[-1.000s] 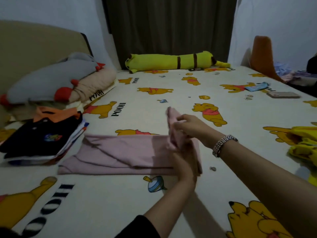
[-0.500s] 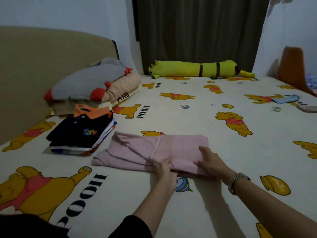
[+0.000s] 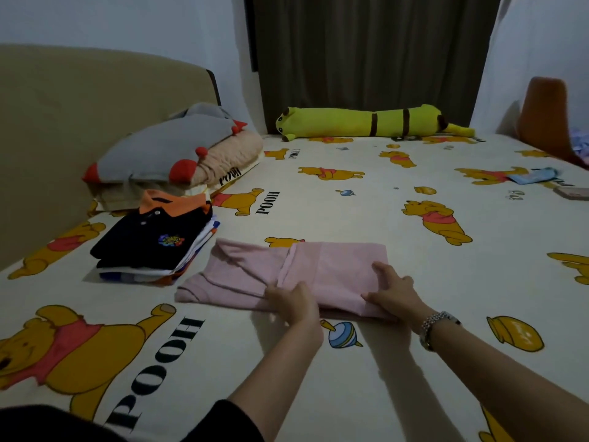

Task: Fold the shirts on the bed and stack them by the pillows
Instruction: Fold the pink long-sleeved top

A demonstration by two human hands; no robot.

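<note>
One pink shirt point(image 3: 296, 269), one folded stack point(image 3: 153, 247), two pillows point(image 3: 178, 154), one plush point(image 3: 373, 122).

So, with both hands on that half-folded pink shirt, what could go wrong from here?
1. The pink shirt looks uneven: its left end splays out, so the next fold may come out lopsided.
2. The left hand and right hand hold only the near edge; lifting from there could let the folds fall open.
3. The stack of folded shirts already has layers jutting out on its right side, so adding a loose bundle might tip it.
</note>
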